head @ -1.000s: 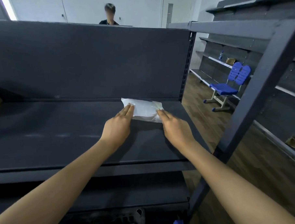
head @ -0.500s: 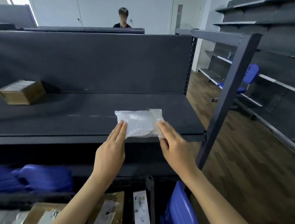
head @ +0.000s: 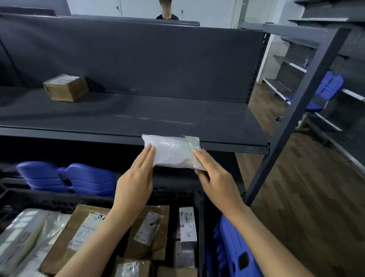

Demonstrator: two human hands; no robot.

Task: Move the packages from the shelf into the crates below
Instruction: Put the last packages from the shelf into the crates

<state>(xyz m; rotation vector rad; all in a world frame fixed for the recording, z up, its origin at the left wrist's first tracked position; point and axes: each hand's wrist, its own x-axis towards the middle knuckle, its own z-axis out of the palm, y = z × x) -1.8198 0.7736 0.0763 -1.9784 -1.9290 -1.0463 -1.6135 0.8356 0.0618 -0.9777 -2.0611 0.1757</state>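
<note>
- The dark grey shelf (head: 124, 115) fills most of the view, its flat board running from the left edge to an upright post on the right.
- A wooden floor (head: 300, 206) lies to the right of the shelf, with a blue chair (head: 328, 88) standing near more shelving farther back.
- A black crate (head: 49, 197) sits below the shelf, holding brown and white parcels (head: 85, 228) with printed labels, packed close together.
- Blue plastic shells (head: 71, 178) lie stacked on the lower level behind the crate.
- A person (head: 166, 6) stands beyond the shelf's back panel, only head and shoulders showing.
- A cardboard box (head: 65, 88) rests on the shelf board at the back left, well apart from both hands.
- The left hand (head: 133, 186) has its fingers straight and pressed together, laid flat against the left end of the white package (head: 172, 151); its thumb is out of sight.
- The right hand (head: 217, 179) pinches the package's right end, fingers on top and thumb curled beneath.
- The white package, a bubble-wrap pouch, is held between the two hands in front of the shelf's front edge near its right end, above the crate.
</note>
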